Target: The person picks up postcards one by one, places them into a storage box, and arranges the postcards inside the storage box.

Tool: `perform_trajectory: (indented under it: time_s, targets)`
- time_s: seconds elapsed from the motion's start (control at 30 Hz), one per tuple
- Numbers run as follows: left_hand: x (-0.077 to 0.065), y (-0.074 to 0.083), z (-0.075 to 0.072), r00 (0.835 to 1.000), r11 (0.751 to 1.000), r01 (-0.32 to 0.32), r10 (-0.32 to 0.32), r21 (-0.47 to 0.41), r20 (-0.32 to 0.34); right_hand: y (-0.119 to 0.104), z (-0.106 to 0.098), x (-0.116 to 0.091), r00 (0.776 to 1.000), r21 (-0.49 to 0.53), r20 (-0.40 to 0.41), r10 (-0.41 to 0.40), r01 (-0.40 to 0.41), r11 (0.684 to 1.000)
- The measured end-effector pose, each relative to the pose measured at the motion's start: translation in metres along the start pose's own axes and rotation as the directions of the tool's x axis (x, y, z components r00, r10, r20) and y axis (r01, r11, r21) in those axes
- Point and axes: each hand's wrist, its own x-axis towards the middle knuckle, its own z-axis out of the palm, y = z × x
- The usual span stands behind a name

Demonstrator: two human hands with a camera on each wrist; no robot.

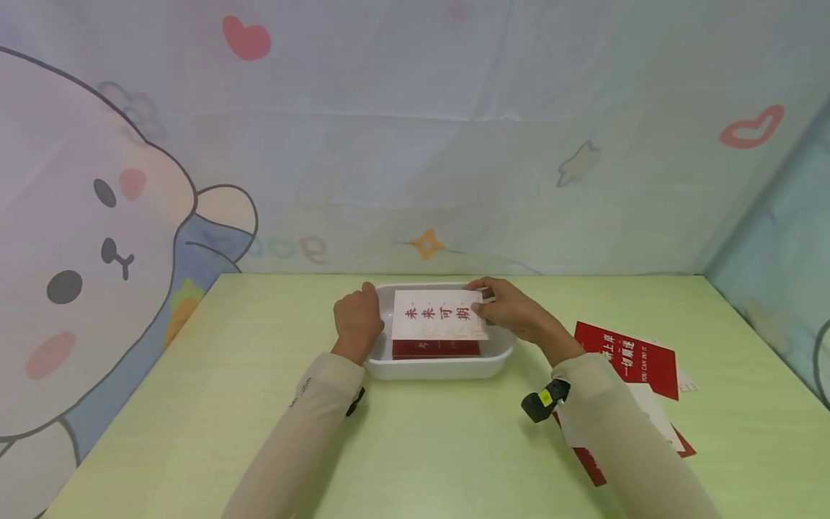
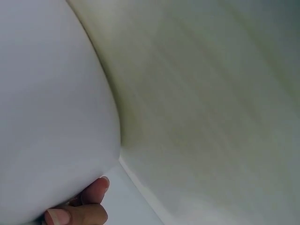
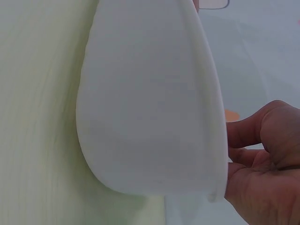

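Note:
A white oblong plastic basin (image 1: pixel 441 370) sits on the table. My left hand (image 1: pixel 359 322) grips its left end, and the left wrist view has the curled fingers (image 2: pixel 84 213) against the outer wall. Over the basin lies a white card (image 1: pixel 439 324) printed with red Chinese characters, which my right hand (image 1: pixel 515 308) pinches at its right edge, thumb on top. Below it, inside the basin, part of a dark red card (image 1: pixel 436 350) shows. In the right wrist view the basin's wall (image 3: pixel 145 108) hides the cards, and the right hand's fingertips are behind the rim.
Several red and white cards lie loosely overlapped on the right of the table, a red one (image 1: pixel 655 364) with white lettering among them. My right sleeve (image 1: pixel 622 440) partly covers them. A cartoon-printed cloth (image 1: pixel 402 144) hangs behind the pale green table (image 1: pixel 428 447).

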Motion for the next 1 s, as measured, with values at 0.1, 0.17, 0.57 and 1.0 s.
perform_trajectory:
  time_s: [0.1,0.17,0.57,1.0]
  targets:
    - [0.0,0.001,-0.001,1.0,1.0,-0.001,0.001,0.004,0.002,0.003,0.001,0.002,1.0,0.015,-0.001,0.001,-0.001,1.0]
    - [-0.001,0.002,-0.002,1.0,1.0,-0.002,0.002,0.002,0.007,0.004,0.001,0.003,1.0,0.022,-0.002,0.002,-0.002,1.0]
    - [-0.002,0.005,-0.004,0.999,1.0,0.003,-0.003,-0.009,0.038,0.01,0.005,0.007,1.0,0.022,-0.011,0.028,-0.028,0.999]
    - [-0.003,0.011,-0.004,1.0,1.0,0.006,-0.006,-0.007,0.03,0.013,0.006,0.004,1.0,-0.016,-0.001,0.027,-0.027,1.0]
